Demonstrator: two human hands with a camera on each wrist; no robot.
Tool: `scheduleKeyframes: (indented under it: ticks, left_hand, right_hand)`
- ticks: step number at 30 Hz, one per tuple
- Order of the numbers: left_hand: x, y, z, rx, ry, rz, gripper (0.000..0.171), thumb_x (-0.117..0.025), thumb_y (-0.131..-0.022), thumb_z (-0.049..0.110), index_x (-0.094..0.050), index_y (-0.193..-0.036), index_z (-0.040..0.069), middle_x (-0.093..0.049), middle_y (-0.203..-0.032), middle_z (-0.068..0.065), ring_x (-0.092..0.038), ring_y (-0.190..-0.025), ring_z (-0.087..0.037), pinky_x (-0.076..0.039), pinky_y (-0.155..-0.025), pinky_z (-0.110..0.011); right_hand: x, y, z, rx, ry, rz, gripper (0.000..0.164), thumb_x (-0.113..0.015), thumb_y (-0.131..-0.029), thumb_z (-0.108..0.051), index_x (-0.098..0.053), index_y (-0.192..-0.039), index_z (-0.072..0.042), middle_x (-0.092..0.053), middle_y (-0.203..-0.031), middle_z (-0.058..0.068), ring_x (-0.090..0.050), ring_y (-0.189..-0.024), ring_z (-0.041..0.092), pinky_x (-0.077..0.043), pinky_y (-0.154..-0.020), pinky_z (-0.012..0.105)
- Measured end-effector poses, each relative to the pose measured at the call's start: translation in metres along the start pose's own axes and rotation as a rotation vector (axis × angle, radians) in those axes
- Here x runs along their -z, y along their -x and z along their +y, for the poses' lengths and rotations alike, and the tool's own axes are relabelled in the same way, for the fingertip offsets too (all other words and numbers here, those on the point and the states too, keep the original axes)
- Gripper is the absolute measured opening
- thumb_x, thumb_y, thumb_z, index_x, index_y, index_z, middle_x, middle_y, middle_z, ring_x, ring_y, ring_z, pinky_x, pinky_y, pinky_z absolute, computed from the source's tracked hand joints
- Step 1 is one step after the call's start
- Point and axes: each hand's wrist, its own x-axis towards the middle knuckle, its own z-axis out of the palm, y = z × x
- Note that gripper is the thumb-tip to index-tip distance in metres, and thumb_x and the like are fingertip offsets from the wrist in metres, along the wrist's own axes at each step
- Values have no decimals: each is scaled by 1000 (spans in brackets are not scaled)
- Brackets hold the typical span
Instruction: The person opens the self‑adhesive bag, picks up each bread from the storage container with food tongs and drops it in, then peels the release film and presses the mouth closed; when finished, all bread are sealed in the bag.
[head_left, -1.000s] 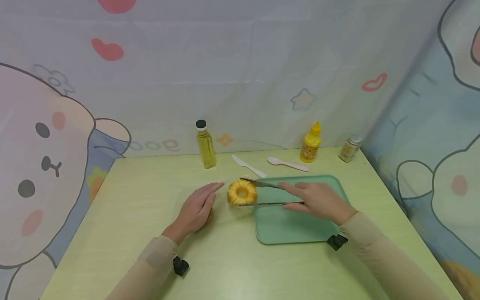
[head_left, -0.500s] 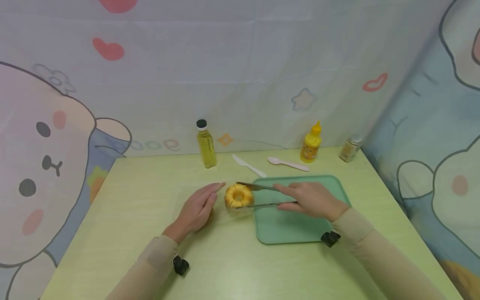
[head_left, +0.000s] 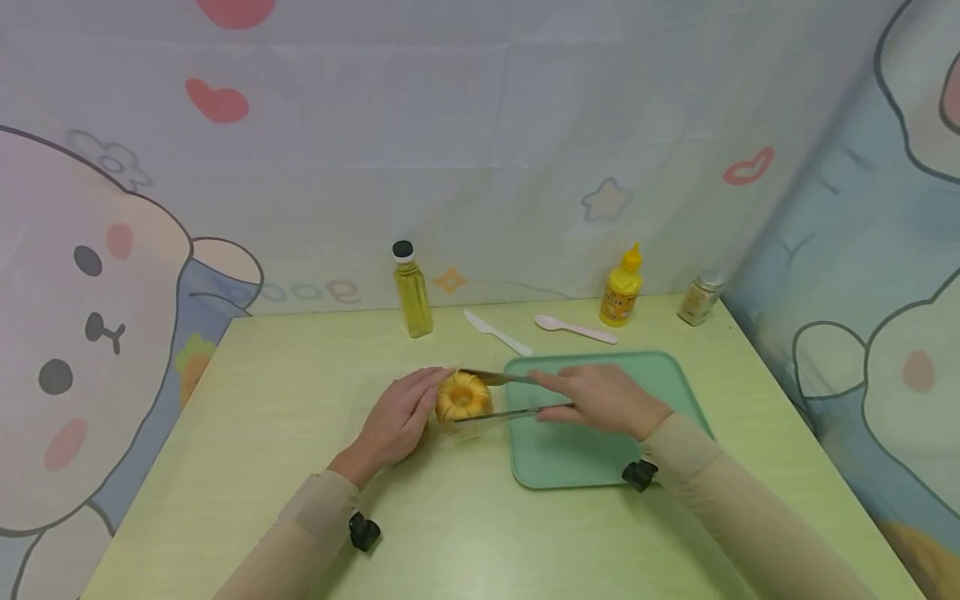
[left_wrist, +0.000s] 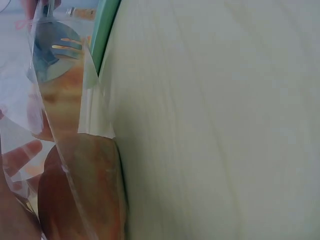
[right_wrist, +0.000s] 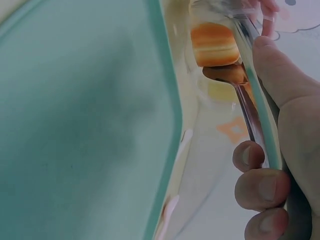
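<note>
My right hand (head_left: 600, 402) grips a pair of metal tongs (head_left: 483, 377), whose arms lie on either side of a golden ring-shaped bread (head_left: 480, 392). In the right wrist view, one spoon-shaped tong head (right_wrist: 225, 74) sits against the bread. The left wrist view also shows a slotted, fork-like end. Beside the bread is my left hand (head_left: 396, 421), fingers extended, with its fingertips right at the bread's left edge. Clear plastic packaging (left_wrist: 102, 115) surrounds this area. A second brown bread (left_wrist: 85, 190) lies there, mostly hidden by my left hand in the head view.
A green tray (head_left: 592, 467) lies under my right hand. Behind it are a white plastic knife (head_left: 498, 333), a pink spoon (head_left: 576, 327), an oil bottle (head_left: 412, 296), a yellow squeeze bottle (head_left: 620, 292) and a small jar (head_left: 700, 300). A printed cloth (head_left: 480, 125) hangs behind the table.
My right hand has moved left with the tongs, bringing the ring-shaped bread leftward up to my left hand. The left hand has stayed nearly still.
</note>
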Motion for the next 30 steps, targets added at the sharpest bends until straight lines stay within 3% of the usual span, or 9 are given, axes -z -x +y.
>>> scheduleKeyframes:
  ticks: [8,18,25,30]
  left_hand:
    - [0,-2,4,28,-16,-22,42,-41,-114,24,-58,-152,21,-58,-152,-10,-51,-144,-34,-30,-112,-80]
    - [-3,-3,4,31,-42,-27,42,-40,-115,26,-57,-153,23,-56,-153,-12,-48,-145,-37,-28,-111,-83]
    - [-2,-4,2,11,-38,-28,42,-42,-114,24,-56,-154,19,-55,-154,-12,-51,-143,-35,-40,-117,-58]
    - [-3,-3,1,26,-41,-35,42,-41,-115,25,-57,-154,19,-55,-155,-11,-52,-142,-34,-42,-117,-56]
  right_hand:
    - [-8,-9,-5,5,8,-1,66,-65,-99,-61,-61,-148,-18,-55,-72,-10,-44,-58,3,-40,-49,24]
    - [-14,-11,-8,-33,2,-28,69,-66,-97,-62,-60,-149,-17,-55,-73,-8,-46,-59,4,-41,-48,24]
    - [-11,-1,-2,-50,-58,-19,71,-63,-98,-64,-58,-151,-18,-65,-81,-3,-53,-64,6,-47,-53,27]
    - [-7,11,6,-65,-52,-7,71,-65,-97,-64,-58,-151,-19,-59,-76,-6,-48,-62,4,-42,-52,24]
